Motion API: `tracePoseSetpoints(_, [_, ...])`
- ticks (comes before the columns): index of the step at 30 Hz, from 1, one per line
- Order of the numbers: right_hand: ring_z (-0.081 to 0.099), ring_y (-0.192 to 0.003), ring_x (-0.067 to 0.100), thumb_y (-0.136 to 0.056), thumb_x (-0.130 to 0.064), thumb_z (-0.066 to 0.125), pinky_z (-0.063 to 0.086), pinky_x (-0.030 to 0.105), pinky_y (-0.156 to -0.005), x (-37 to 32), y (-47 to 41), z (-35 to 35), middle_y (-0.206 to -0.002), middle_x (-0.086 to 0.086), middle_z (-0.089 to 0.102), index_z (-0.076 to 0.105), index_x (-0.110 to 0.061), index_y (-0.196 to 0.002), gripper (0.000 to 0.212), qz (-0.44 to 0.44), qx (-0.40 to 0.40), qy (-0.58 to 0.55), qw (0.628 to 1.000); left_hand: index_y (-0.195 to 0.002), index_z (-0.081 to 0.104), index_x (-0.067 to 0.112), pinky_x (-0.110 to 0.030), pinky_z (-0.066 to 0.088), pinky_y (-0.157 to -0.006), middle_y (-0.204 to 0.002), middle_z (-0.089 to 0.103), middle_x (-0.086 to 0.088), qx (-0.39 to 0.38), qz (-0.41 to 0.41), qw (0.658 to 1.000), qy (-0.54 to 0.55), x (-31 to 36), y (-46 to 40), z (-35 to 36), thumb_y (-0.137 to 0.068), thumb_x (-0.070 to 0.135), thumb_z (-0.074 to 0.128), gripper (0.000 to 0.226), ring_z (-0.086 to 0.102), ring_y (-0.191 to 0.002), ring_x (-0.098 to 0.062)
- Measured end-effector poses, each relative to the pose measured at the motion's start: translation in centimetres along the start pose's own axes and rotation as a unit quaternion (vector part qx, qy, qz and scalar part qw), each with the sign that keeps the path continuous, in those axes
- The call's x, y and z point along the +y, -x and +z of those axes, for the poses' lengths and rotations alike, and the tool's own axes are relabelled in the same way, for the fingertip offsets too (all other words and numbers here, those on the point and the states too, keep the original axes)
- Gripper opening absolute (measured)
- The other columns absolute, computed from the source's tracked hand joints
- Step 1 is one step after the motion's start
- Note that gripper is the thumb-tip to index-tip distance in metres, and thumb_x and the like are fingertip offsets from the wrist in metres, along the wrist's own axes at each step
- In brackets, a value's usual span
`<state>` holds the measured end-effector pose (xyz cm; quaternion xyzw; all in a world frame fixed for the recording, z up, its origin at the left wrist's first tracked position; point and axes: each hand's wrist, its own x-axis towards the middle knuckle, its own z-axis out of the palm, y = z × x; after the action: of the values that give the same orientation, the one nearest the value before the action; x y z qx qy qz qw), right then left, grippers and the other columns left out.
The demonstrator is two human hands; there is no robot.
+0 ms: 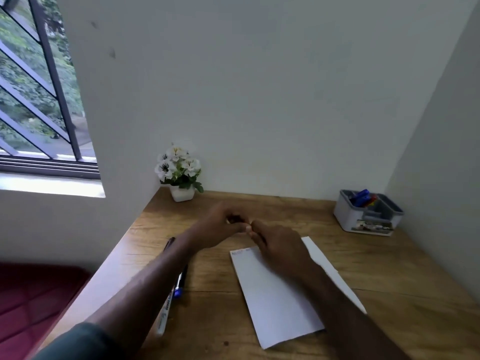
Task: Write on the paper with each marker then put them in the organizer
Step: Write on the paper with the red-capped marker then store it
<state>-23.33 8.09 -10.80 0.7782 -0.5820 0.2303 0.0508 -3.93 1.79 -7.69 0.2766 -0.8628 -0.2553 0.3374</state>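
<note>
Both hands are meeting over the middle of the wooden desk [389,268], the left hand [220,224] and right hand [275,245] curling their fingers around something small and dark, probably a marker being capped or uncapped, though blur is hiding it. The folded white paper [275,302] is lying flat just under the right wrist, ready for writing. More slim markers [179,284] are waiting near the left edge, and the grey plastic organizer [363,219] is sitting at the far right corner.

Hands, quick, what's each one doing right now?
Left hand: fingers curled round something small and dark, too blurred to name.
Right hand: fingers curled, meeting the left; its hold cannot be told.
</note>
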Motion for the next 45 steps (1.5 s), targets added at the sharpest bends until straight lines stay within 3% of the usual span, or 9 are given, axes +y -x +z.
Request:
tracePoseSetpoints(6, [0.060,-0.117,0.008,-0.103,-0.030,0.047,0.046,0.026,-0.096,2.4,-0.1,-0.2,-0.134,-0.011,0.064,0.049,-0.036,-0.143,0.040,-0.013,0.018,-0.112,0.994,-0.091,0.072,0.018,-0.024,0.044,-0.066,-0.079,0.066,0.007,0.021,-0.039,0.998,-0.035,-2.0,-0.2,0.9,-0.096,0.017,0.058,0.015,0.060,-0.075,-0.010])
tracePoseSetpoints(9, [0.066,-0.083,0.006,-0.098,0.001,0.051,0.052,0.024,-0.077,3.9,-0.1,-0.9,-0.098,-0.007,0.071,0.064,-0.029,-0.127,0.044,0.020,0.143,-0.224,0.964,-0.092,0.071,0.016,-0.024,0.041,-0.063,-0.076,0.065,0.005,0.047,-0.094,0.994,-0.043,-2.9,-0.1,1.2,-0.100,0.021,0.050,0.023,0.058,-0.071,-0.009])
tracePoseSetpoints(13, [0.069,-0.066,0.017,-0.093,0.004,0.047,0.055,0.027,-0.061,3.6,-0.1,-2.0,-0.082,0.009,0.072,0.074,-0.016,-0.089,0.034,0.173,0.187,-0.586,0.769,-0.097,0.072,0.016,-0.007,0.038,-0.068,-0.089,0.065,0.016,-0.018,-0.109,0.992,-0.064,-2.3,0.1,2.4,-0.098,0.017,0.055,0.017,0.058,-0.082,0.006])
tracePoseSetpoints(15, [0.067,-0.063,0.020,-0.081,0.001,0.049,0.052,0.027,-0.056,3.4,0.3,-2.2,-0.083,0.014,0.070,0.066,-0.007,-0.090,0.021,0.158,0.164,-0.627,0.745,-0.099,0.070,0.018,-0.012,0.039,-0.069,-0.092,0.064,0.015,-0.054,-0.102,0.989,-0.092,-2.4,0.1,2.7,-0.096,0.017,0.058,0.012,0.057,-0.083,0.003])
tracePoseSetpoints(17, [0.055,-0.055,0.018,-0.084,-0.002,0.060,0.042,0.027,-0.050,3.3,0.6,-1.7,-0.075,0.017,0.060,0.058,-0.002,-0.086,0.003,0.139,0.175,-0.597,0.770,-0.100,0.071,0.021,-0.016,0.040,-0.069,-0.092,0.064,0.015,-0.073,-0.098,0.986,-0.113,-2.5,0.0,2.6,-0.093,0.018,0.061,0.012,0.058,-0.082,0.001])
tracePoseSetpoints(24, [0.054,-0.060,0.005,-0.101,-0.048,0.049,0.039,0.020,-0.055,1.2,0.6,0.3,-0.075,0.000,0.067,0.071,-0.022,-0.078,0.042,0.314,0.133,-0.535,0.773,-0.118,0.067,0.016,-0.017,0.043,-0.079,-0.111,0.065,0.004,-0.113,-0.071,0.978,-0.161,-1.6,0.0,2.6,-0.089,0.019,0.068,0.029,0.056,-0.099,-0.010])
tracePoseSetpoints(27, [0.057,-0.067,0.009,-0.100,-0.029,0.055,0.040,0.024,-0.058,1.0,0.5,-0.3,-0.088,0.005,0.076,0.069,-0.020,-0.081,0.025,0.310,0.105,-0.542,0.774,-0.125,0.061,0.022,-0.025,0.047,-0.087,-0.117,0.063,0.003,-0.119,-0.077,0.978,-0.150,-1.9,0.1,2.6,-0.091,0.016,0.063,0.035,0.055,-0.104,-0.011])
tracePoseSetpoints(33, [0.057,-0.071,0.007,-0.084,-0.011,0.065,0.040,0.022,-0.065,3.8,1.5,-3.0,-0.078,0.011,0.066,0.063,-0.008,-0.072,0.012,0.179,0.073,-0.367,0.910,-0.115,0.063,0.032,-0.027,0.048,-0.082,-0.109,0.061,0.010,-0.134,-0.041,0.984,-0.113,-2.0,0.2,2.9,-0.092,0.013,0.057,0.030,0.054,-0.097,-0.005])
tracePoseSetpoints(45, [0.048,-0.051,-0.002,-0.078,0.010,0.060,0.038,0.015,-0.053,5.9,1.9,-1.0,-0.054,-0.004,0.051,0.047,-0.011,-0.052,0.036,0.200,0.057,-0.373,0.904,-0.114,0.065,0.036,-0.013,0.041,-0.079,-0.106,0.055,0.024,-0.161,-0.057,0.979,-0.109,-3.1,0.1,3.3,-0.081,0.046,0.073,0.035,0.051,-0.099,0.004])
